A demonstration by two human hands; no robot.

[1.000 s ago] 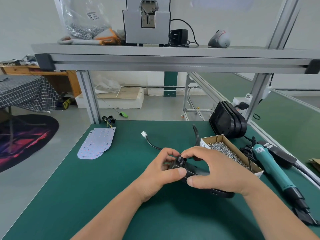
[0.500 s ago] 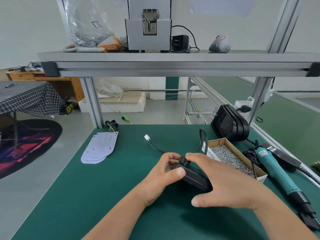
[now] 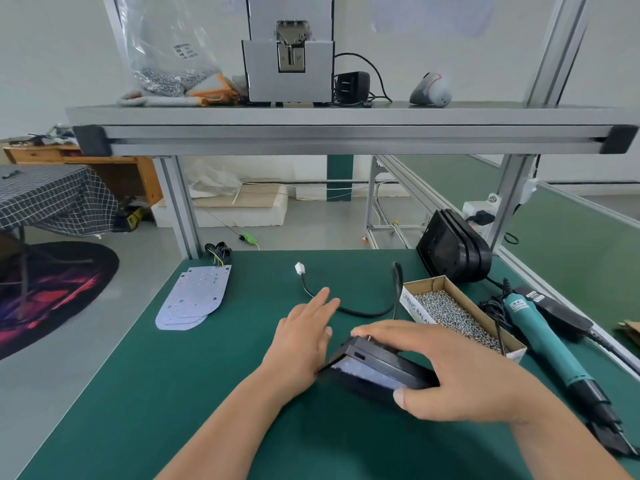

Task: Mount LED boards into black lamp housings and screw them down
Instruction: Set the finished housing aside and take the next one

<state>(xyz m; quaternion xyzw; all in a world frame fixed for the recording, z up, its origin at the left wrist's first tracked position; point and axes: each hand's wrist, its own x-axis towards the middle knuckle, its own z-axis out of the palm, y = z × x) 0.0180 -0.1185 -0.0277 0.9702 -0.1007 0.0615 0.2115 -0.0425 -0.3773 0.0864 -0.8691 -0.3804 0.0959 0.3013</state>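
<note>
Screw box (image 3: 412, 308) lettered "SPRING BALA…", green mat (image 3: 173, 393), right hand (image 3: 446, 372) gripping tilted housing (image 3: 377, 370), left hand (image 3: 304, 336) flat, fingers together, grey floor beyond

Boards (image 3: 194, 299) left, screw box (image 3: 460, 317) right of housing (image 3: 377, 368).

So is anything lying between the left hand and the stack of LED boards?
Nothing visible. Only bare green mat lies between the left hand and the LED boards; the black cable runs off to the right.
</note>
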